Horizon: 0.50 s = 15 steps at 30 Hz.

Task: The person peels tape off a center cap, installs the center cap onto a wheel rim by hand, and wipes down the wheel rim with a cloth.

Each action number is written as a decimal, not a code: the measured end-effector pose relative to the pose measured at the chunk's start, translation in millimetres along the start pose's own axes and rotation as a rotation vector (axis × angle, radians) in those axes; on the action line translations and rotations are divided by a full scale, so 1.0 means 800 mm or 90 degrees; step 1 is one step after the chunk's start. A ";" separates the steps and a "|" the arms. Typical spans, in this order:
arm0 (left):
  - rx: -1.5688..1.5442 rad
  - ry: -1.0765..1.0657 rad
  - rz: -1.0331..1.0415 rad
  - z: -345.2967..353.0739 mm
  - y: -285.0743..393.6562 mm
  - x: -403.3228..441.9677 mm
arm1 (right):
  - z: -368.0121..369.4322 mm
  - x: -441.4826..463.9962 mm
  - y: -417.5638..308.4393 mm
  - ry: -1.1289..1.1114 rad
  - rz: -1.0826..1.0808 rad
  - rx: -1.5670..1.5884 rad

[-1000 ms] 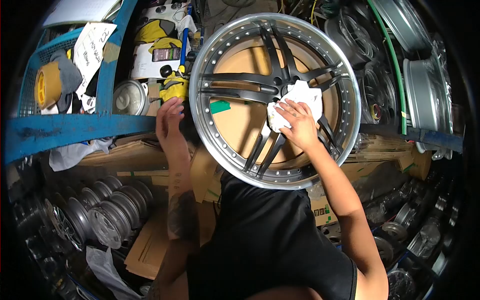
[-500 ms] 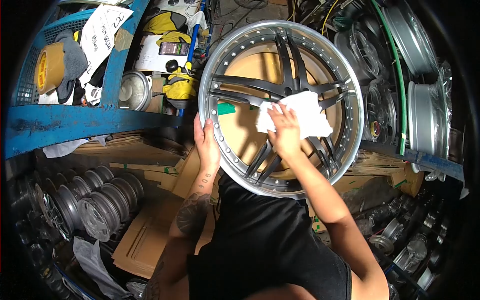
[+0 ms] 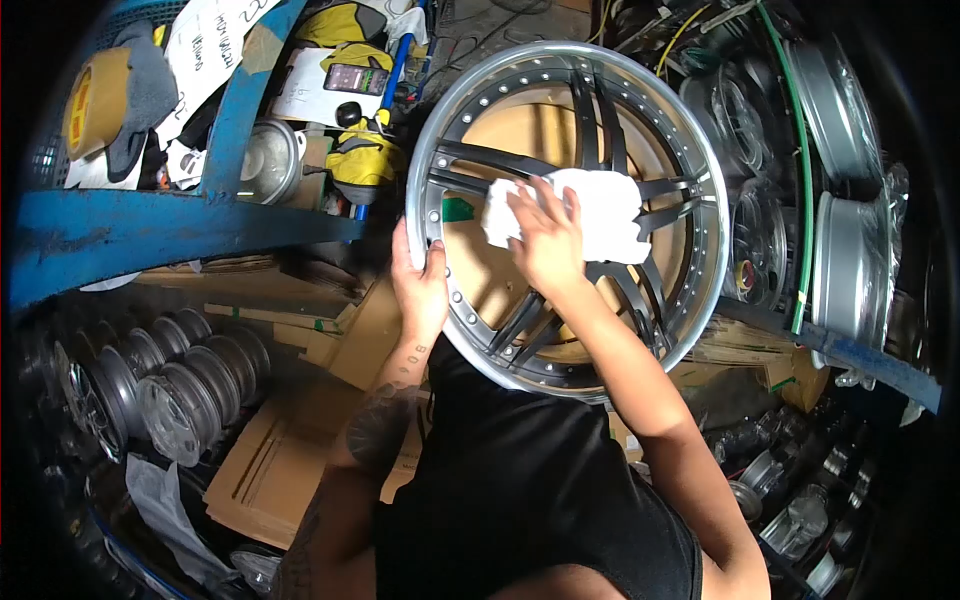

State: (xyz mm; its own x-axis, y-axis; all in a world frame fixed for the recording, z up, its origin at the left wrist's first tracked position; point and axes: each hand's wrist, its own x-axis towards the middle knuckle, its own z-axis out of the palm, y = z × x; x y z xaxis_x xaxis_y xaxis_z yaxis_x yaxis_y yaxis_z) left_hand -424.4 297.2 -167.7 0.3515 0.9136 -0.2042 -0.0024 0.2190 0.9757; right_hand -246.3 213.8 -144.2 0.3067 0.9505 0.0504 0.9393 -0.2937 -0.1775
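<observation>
A large wheel rim (image 3: 715, 250) with a polished lip and dark double spokes stands in front of my body, cardboard visible behind its spokes. My left hand (image 3: 420, 285) grips the lip at its lower left side, the thumb over the inner edge. Over the hub and the left spokes, my right hand (image 3: 547, 238) presses on a white cloth (image 3: 605, 215), its fingers bent and somewhat spread on it. The cloth hides the hub.
A blue metal frame (image 3: 150, 245) runs along the left, with a roll of brown tape (image 3: 95, 105), a phone (image 3: 357, 79) and yellow-black gloves (image 3: 362, 165) beyond it. More rims (image 3: 845, 270) stand at the right and lower left (image 3: 180, 410). Flat cardboard (image 3: 270, 465) lies below left.
My left hand has come from the air beside the rim onto its lip. My right hand has moved left across the spokes with the cloth. In view, the rim has shifted slightly right.
</observation>
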 end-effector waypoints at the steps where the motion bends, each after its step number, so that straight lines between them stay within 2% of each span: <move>1: -0.015 -0.004 -0.007 -0.001 -0.002 0.002 | 0.005 0.017 -0.008 0.015 -0.024 -0.009; 5: -0.048 -0.025 0.007 -0.008 -0.014 0.004 | -0.013 0.002 0.006 0.007 -0.024 -0.025; 9: -0.076 -0.010 -0.026 -0.003 -0.005 0.001 | -0.043 -0.054 0.055 -0.060 0.099 -0.128; 15: -0.076 -0.012 -0.031 -0.003 -0.003 0.002 | -0.005 0.015 -0.013 0.012 0.043 -0.015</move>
State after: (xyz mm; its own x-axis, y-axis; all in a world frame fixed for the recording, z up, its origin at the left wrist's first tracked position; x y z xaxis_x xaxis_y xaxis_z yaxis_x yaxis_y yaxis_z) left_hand -426.3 298.7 -170.6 0.3713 0.8948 -0.2481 -0.0961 0.3028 0.9482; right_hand -251.7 227.9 -137.9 0.3722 0.9264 0.0574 0.9196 -0.3596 -0.1583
